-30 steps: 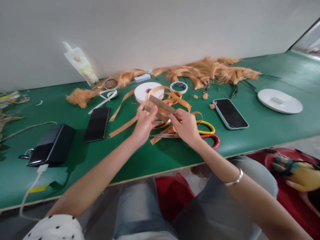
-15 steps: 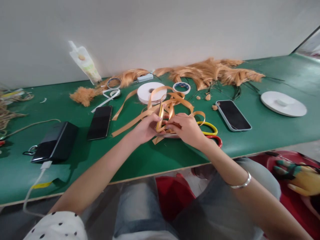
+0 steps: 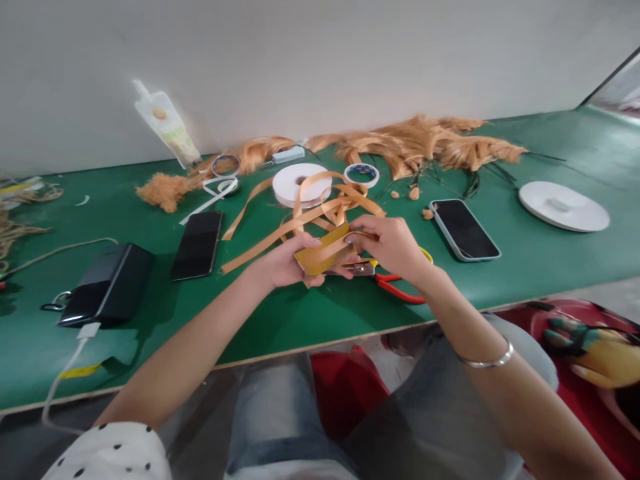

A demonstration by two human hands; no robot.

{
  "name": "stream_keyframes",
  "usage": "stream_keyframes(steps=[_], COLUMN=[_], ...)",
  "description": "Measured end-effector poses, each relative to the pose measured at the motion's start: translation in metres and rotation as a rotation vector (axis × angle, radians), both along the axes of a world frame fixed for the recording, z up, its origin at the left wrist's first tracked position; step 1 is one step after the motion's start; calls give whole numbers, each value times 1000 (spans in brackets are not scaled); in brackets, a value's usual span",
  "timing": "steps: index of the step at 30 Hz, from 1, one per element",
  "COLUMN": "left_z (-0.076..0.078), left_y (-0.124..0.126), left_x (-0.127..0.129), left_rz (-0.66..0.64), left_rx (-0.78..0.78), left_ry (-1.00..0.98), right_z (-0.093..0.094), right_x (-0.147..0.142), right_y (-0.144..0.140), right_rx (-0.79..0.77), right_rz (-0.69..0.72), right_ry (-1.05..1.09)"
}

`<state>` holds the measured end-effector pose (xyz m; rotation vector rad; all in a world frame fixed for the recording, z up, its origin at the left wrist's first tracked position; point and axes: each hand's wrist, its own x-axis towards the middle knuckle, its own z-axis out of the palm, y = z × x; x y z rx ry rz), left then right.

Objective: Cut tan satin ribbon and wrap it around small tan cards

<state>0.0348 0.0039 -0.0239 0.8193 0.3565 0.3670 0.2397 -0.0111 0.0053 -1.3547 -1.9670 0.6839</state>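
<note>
A folded ribbon (image 3: pixel 324 250) is pinched closed between the left hand (image 3: pixel 283 263) and right hand (image 3: pixel 393 247) (light, limp, judged best held at the fold), above scissors (image 3: pixel 400 288).

Green worktable (image 3: pixel 550 267), plain pale wall (image 3: pixel 320 60)

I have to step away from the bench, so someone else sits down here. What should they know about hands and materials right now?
Left hand cups a flat yellow-tan strip piece from below.
Right hand pinches its far end.
Loose tan ribbon lies tangled behind the hands, beside the white roll.
Red-handled scissors lie on the green table under the right hand.
Done: piece held flat by both hands.
Left: cannot tell from this view.
</note>
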Motion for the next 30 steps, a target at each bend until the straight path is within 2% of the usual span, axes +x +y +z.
stream_keyframes(steps=[2, 4, 6, 8, 11, 13, 15, 17, 18, 20, 23, 25, 30], left_z=[1, 3, 5, 6, 4, 1, -1, -4, -6, -9, -14, -16, -16], left_y=[1, 2, 5, 8, 10, 7, 1, -7, -10, -14, -14, -12, -9], left_x=[1, 2, 5, 8, 10, 11, 11, 13, 14, 17, 18, 18, 16], left_rz=[-1, 71, 251, 498, 862, 1014, 1003, 857, 769, 660, 676, 688, 623], left_rx=[-38, -69, -60, 16, 300, 657, 1112, 1506, 1647, 1817, 1877, 1845, 1750], left_ry=[8, 48, 89, 122, 225, 360, 539, 728, 806, 919, 1021, 1049, 1052], right_z=[0, 1, 1, 2, 3, 4, 4, 5, 5, 4, 4, 3, 0], right_x=[1, 3, 5, 7, 8, 7, 5, 0, -2, -8, -16, -20, -21], right_y=[1, 2, 4, 5, 6, 5, 4, 1, -1, -4, -10, -12, -12], right_rx=[-43, -95, -122, -133, -170, -206, -256, -312, -334, -362, -409, -441, -463], right_rz=[34, 49, 31, -19, -97, -117, -112, -92, -79, -57, -41, -33, -9], right_ry=[28, 101, 190, 260, 365, 427, 470, 497, 502, 500, 481, 472, 493])
